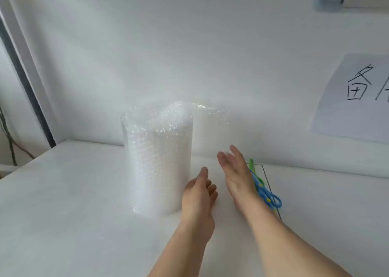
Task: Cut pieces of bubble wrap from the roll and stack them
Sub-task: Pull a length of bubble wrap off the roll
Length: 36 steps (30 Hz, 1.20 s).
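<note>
Now roll (157, 159) stands upright mid-counter (63, 192), left hand (199, 194) loosely curled beside its base; right hand (233, 171) spread, empty, nearer loose flap (210, 129); scissors (265, 190) just right.

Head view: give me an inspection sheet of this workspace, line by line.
Surface: white table, with a thin dark outline drawn at right.
Job's things: bubble wrap roll upright, loose end trailing right; blue and green scissors lying flat, partly behind the right hand; no cut pieces seen.
Clutter: nothing seen.
Grippers: left hand beside the roll's base, contact unclear; right hand open, near the loose end, holding nothing.
Cables: dark cords hanging far left.
Surroundings: white wall, paper sheet with handwritten characters.
</note>
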Each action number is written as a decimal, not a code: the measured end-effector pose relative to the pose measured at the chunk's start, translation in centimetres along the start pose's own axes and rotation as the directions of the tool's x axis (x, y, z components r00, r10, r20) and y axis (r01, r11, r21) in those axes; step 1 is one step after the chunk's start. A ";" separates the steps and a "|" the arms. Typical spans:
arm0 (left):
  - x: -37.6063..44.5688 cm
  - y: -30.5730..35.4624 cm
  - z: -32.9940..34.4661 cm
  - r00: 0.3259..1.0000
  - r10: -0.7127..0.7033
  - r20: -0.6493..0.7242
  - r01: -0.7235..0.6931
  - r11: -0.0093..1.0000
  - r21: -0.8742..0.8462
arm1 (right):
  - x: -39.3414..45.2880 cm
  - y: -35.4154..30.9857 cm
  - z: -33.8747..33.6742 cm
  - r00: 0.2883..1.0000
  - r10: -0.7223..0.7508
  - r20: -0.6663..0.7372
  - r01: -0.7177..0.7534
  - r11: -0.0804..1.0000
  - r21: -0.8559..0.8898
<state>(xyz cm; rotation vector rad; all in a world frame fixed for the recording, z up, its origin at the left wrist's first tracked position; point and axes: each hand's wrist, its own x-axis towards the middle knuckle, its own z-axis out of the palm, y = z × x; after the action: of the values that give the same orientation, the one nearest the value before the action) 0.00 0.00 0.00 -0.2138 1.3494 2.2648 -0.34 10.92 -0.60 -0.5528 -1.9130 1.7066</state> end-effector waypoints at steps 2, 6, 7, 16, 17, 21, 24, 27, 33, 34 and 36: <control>0.7 -0.4 0.1 0.999 -0.005 -0.034 0.005 1.000 -0.025 | 0.8 0.2 0.6 1.000 -0.030 0.003 0.030 0.999 0.017; 0.9 -0.6 -0.1 0.999 -0.026 -0.032 0.022 0.993 -0.112 | 0.4 -0.1 1.5 0.997 -0.074 -0.035 0.076 0.995 0.065; 0.8 -0.5 -0.1 0.999 -0.034 -0.028 0.030 0.991 -0.128 | 0.2 -0.2 1.6 0.996 -0.082 -0.047 0.086 0.994 0.072; 0.0 0.6 0.3 0.991 -0.122 0.059 0.133 0.964 -0.229 | -4.3 -2.8 0.1 0.993 -0.084 -0.082 0.096 0.982 0.162; -0.1 0.6 0.3 0.991 -0.123 0.051 0.132 0.959 -0.251 | -4.7 -2.8 -0.2 0.989 -0.103 -0.103 0.117 0.983 0.142; -0.3 0.1 0.7 0.991 -0.134 -0.014 0.122 0.940 -0.320 | -5.9 -3.6 -1.0 0.949 -0.224 -0.220 0.235 0.972 0.024; 0.1 -0.5 0.8 0.989 -0.125 -0.076 0.092 0.933 -0.348 | -6.0 -3.1 -1.7 0.932 -0.234 -0.276 0.244 0.970 0.000; 0.0 -0.9 0.9 0.982 -0.129 -0.140 0.071 0.930 -0.359 | -5.5 -2.0 -2.1 0.941 -0.180 -0.287 0.196 0.980 0.027; -0.6 -1.8 0.2 0.987 -0.157 0.035 0.156 0.875 -0.458 | -5.8 -2.5 -2.5 0.951 -0.130 -0.280 0.167 0.980 0.111; -0.6 -1.9 0.1 0.986 -0.160 0.052 0.165 0.871 -0.463 | -5.8 -2.7 -2.5 0.952 -0.118 -0.282 0.158 0.980 0.122; -0.7 -1.9 -0.1 0.983 -0.170 0.068 0.181 0.864 -0.469 | -5.7 -2.6 -2.5 0.951 -0.089 -0.296 0.131 0.984 0.124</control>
<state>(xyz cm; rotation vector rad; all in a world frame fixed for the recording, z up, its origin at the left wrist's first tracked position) 1.48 0.44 -1.27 -0.4527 0.7031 2.3909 5.82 9.07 1.60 -0.5928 -1.5736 1.5794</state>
